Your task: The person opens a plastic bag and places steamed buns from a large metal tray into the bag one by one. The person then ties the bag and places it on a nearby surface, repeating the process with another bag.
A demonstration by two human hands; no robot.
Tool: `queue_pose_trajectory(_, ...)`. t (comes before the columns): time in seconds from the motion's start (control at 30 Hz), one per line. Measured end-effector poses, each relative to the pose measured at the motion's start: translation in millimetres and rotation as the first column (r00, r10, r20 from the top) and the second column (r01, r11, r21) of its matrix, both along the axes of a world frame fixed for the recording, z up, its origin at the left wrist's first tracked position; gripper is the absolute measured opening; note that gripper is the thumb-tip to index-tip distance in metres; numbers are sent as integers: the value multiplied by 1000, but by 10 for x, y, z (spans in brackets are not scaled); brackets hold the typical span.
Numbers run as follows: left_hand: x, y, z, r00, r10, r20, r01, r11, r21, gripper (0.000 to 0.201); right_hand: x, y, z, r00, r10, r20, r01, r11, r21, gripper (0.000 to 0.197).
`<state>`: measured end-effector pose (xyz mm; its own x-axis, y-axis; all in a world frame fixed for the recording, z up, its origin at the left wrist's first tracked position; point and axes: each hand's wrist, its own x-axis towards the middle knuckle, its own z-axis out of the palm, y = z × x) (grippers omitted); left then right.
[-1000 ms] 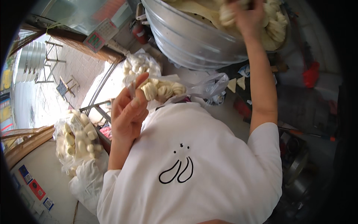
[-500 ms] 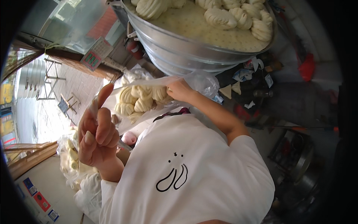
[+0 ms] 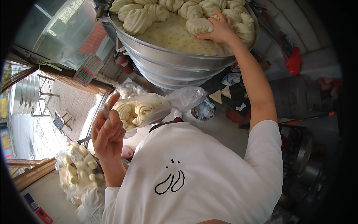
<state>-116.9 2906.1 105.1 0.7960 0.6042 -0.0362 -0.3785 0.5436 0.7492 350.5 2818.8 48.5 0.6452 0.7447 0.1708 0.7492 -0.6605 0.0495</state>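
In the stacked metal steamer (image 3: 167,66) at the top, several pale twisted steamed buns (image 3: 137,21) lie on a perforated base. My right hand (image 3: 220,31) reaches over the rim, its thumb and fingers closed around a twisted steamed bun (image 3: 198,26) near the front of the cluster. My left hand (image 3: 108,132), raised at the left with its index finger up, pinches the edge of a clear plastic bag (image 3: 187,98). Several twisted buns (image 3: 128,113) are inside that bag, which hangs below the steamer.
Another clear bag of pale buns (image 3: 80,168) stands at the lower left. A scale display (image 3: 88,70) and a red extinguisher (image 3: 124,62) are left of the steamer. Below it on the floor sits a bag-lined bin (image 3: 203,110). A red bag (image 3: 293,61) hangs at the right.
My right hand has left the bag's opening and moved up and right into the steamer, onto a bun. My left hand keeps its hold on the bag, whose mouth has sagged. The view has shifted slightly.
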Motion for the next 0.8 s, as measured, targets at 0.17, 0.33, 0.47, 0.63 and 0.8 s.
queue_pose_trajectory(0.17, -49, -13, -35, 999, 11, -30, -11, 1000, -9, 68, 209, -142, -2, 987, 161, 20, -161, 987, 21, 84)
queue_pose_trajectory(0.33, -96, -49, -28, 998, 36, -52, -38, 999, -31, 69, 484, -529, 23, 463, 429, -776, 371, 701, 609, 74)
queue_pose_trajectory(0.47, -94, -70, -20, 999, -8, -37, 5, 998, -65, 72, 153, -686, 186, 179, 892, -414, 695, 184, 695, 87)
queue_pose_trajectory(0.63, -53, -90, 89, 997, -61, -47, 56, 994, -94, 77, -1611, -515, -13, -208, 915, -346, 337, 399, 853, 69)
queue_pose_trajectory(0.8, -83, -89, 279, 994, -89, 67, 92, 995, -44, 77, -2832, -35, -420, 358, 695, -624, -466, 712, 525, 56)
